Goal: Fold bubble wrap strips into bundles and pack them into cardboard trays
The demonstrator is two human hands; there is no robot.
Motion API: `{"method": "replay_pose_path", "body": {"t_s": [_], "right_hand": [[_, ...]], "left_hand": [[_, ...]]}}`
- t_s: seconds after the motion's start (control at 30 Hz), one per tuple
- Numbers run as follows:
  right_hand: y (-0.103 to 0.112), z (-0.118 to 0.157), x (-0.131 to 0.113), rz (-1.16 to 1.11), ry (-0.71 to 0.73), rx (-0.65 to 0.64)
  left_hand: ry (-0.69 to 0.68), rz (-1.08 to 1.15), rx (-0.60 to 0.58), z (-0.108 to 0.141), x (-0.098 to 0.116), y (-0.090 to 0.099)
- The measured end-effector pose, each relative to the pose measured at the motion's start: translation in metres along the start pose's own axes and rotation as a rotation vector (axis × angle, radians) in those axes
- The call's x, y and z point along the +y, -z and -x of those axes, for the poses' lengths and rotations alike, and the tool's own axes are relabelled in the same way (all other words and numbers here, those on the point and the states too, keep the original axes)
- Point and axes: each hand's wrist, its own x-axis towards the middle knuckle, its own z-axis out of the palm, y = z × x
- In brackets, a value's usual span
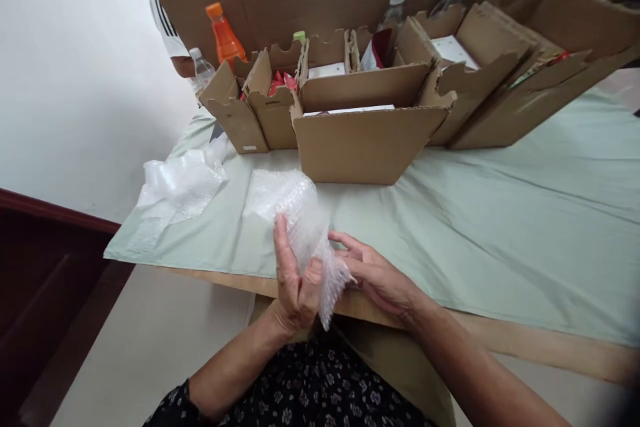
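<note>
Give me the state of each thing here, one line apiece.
Held bubble wrap: bunched
Left hand: closed on it
Right hand: touching it, grip unclear
Loose wrap: crumpled
Front cardboard box: open-topped
Orange bottle: capped
Clear bottles: capped
Green cloth: spread, creased

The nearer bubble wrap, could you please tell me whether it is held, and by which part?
Yes, the left hand holds the bubble wrap by its near left side; the right hand is at its right edge.

A plain white wall meets dark reddish-brown wooden panelling; pale, smooth flooring lies below a wooden-edged table draped in pale green cloth.
</note>
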Motion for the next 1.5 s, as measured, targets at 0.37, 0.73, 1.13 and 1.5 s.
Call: {"method": "replay_pose_path", "body": {"t_s": [0.37, 0.73, 1.13, 1.5], "right_hand": [[0.05, 0.061, 0.01, 0.276, 0.235, 0.414], [0.003, 0.052, 0.025, 0.74, 0.458, 0.758], [0.134, 0.041, -0.04, 1.074, 0.347, 0.954], [0.137, 0.03, -0.008, 1.48, 0.5, 0.89]], "left_hand": [[0.44, 0.224, -0.171, 0.037, 0.009, -0.012], [0.3, 0.01, -0.238, 0.037, 0.003, -0.025], [0.248, -0.132, -0.33, 0.015, 0.005, 0.044], [-0.292, -0.779, -0.429, -0.036, -0.046, 0.046]]}}
